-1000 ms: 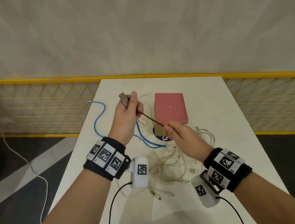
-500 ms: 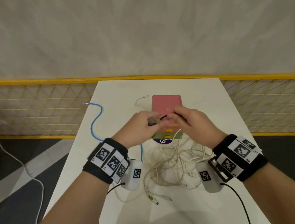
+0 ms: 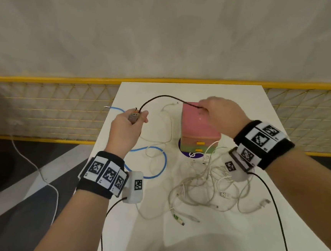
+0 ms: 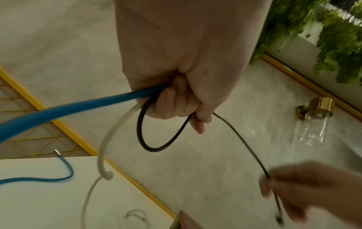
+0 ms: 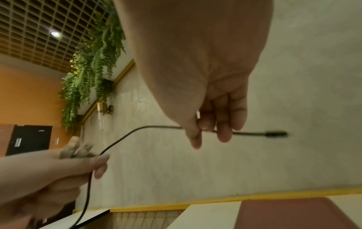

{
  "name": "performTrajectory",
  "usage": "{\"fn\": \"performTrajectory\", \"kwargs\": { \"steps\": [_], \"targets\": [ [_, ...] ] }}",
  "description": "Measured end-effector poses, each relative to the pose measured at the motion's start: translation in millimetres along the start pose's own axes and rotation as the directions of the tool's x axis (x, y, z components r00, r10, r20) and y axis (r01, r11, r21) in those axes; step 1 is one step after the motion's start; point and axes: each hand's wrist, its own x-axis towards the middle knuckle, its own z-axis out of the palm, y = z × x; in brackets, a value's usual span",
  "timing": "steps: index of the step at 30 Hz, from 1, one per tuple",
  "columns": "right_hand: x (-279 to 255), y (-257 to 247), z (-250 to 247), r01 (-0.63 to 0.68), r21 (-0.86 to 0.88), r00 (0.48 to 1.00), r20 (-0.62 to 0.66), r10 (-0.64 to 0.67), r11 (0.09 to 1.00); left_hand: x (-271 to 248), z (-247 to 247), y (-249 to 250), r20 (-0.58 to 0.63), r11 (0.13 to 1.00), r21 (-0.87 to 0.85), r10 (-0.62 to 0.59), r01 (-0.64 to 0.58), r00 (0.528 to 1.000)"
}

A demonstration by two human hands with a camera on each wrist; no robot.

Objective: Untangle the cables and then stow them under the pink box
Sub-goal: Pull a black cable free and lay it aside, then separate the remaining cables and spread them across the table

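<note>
A thin black cable (image 3: 163, 96) arcs in the air between my hands. My left hand (image 3: 136, 118) grips its grey and orange plug (image 3: 134, 117). In the left wrist view the left hand (image 4: 182, 108) also holds a blue cable (image 4: 78, 106), a white cable (image 4: 109, 139) and a loop of the black cable (image 4: 141, 134). My right hand (image 3: 204, 108) pinches the black cable above the pink box (image 3: 198, 126); the small end plug (image 5: 276, 134) sticks out past the right hand (image 5: 205, 128). A white cable tangle (image 3: 201, 186) lies in front of the box.
The pink box sits on green drawers with orange tabs (image 3: 198, 146) over a purple disc. The blue cable (image 3: 164, 165) loops across the white table (image 3: 252, 105) toward its left edge. A yellow mesh fence (image 3: 52, 105) runs behind. A white cord (image 3: 36, 170) lies on the floor, left.
Half a second ago my hands were together over the pink box. They have drawn apart, the left going left and the right going far right, with the black cable stretched out between them.
</note>
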Motion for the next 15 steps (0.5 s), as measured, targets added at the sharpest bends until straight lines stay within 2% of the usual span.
{"fn": "performTrajectory", "kwargs": {
  "steps": [2, 5, 7, 9, 10, 12, 15],
  "targets": [
    [22.7, -11.7, -2.3, -0.035, 0.124, 0.999, -0.005, 0.036, 0.992, -8.1, 2.9, -3.1, 0.008, 0.997, -0.076, -0.025, 0.026, 1.0],
    [34.0, -32.9, 4.3, -0.049, 0.202, 0.993, 0.118, 0.025, 0.978, -18.1, 6.1, -8.8, 0.112, 0.983, -0.149, -0.092, 0.108, 0.989],
    [27.3, -46.6, 17.6, 0.011, 0.245, 0.989, 0.14, -0.046, 0.969, -21.6, 6.5, -15.8, 0.145, 0.986, -0.144, -0.067, 0.088, 0.987],
    [13.2, -59.1, 36.6, 0.129, 0.29, 0.95, 0.238, -0.203, 0.948, -22.6, 5.8, -26.2, 0.149, 0.986, -0.146, -0.063, 0.085, 0.987],
    [3.6, -65.6, 47.9, 0.18, 0.318, 0.9, 0.328, -0.286, 0.931, -23.8, 5.1, -30.1, 0.142, 0.987, -0.133, -0.068, 0.087, 0.987],
    [-18.4, -77.8, 72.5, 0.257, 0.359, 0.76, 0.499, -0.417, 0.897, -27.3, 5.2, -36.3, 0.127, 0.992, -0.108, -0.055, 0.068, 0.99],
    [-49.0, -91.5, 110.9, 0.323, 0.371, 0.561, 0.666, -0.492, 0.871, -34.5, 7.5, -42.8, 0.145, 0.994, -0.097, -0.04, 0.055, 0.989]
  ]
}}
